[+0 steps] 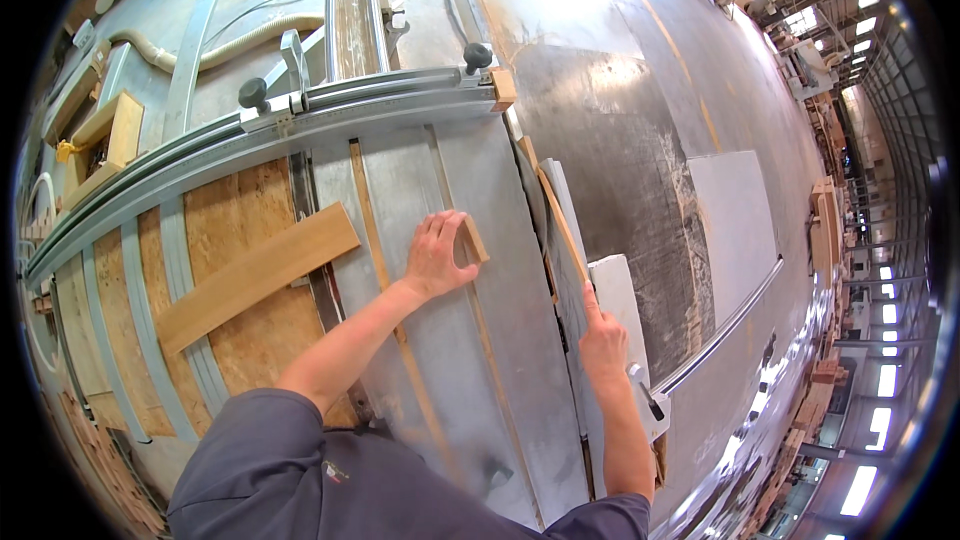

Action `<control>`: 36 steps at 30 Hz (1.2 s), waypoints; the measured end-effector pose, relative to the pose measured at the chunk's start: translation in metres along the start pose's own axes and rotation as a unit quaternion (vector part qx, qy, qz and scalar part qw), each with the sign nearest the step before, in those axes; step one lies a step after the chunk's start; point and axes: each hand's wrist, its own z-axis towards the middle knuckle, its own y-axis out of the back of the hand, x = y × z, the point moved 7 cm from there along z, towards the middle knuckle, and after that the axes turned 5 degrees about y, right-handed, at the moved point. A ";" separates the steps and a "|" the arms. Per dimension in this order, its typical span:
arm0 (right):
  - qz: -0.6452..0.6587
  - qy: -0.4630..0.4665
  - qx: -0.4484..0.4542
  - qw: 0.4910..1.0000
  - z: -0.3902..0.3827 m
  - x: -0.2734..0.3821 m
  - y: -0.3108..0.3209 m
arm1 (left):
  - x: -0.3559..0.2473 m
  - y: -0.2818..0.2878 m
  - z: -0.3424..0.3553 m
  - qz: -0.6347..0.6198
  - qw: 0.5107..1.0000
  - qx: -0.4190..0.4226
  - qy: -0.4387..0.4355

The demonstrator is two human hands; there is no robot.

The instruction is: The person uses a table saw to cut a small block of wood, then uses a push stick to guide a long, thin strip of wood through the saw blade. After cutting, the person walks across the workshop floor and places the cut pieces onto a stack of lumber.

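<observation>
My left hand [436, 254] is over the metal saw table [505, 340], its fingers curled round a short wood block [475, 239]. Farther right, my right hand [603, 338] grips the near end of a thin wooden stick [563, 222], with the index finger stretched along it. That stick points away from me, beside the dark slot and the upright grey fence [566, 185]. To the left of my left hand a flat wooden board [262, 275] lies at a slant across the sliding table.
A long metal crosscut fence [380, 92] with black knobs [254, 93] spans the far side, a wood block [503, 90] at its right end. Beyond it lies a pale hose [215, 55]. At right stand a white fence part [622, 310] and a metal rail [722, 325].
</observation>
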 end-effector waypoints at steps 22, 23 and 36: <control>-0.139 -0.079 0.087 0.983 0.172 -0.002 0.070 | 0.006 0.002 -0.001 -0.032 0.999 -0.006 0.013; -0.139 -0.107 0.075 0.982 0.176 -0.011 0.082 | 0.006 0.004 0.000 -0.039 0.999 -0.006 0.018; -0.191 -0.086 -0.033 0.977 0.293 -0.123 0.051 | 0.011 0.017 0.000 -0.084 0.996 -0.031 0.028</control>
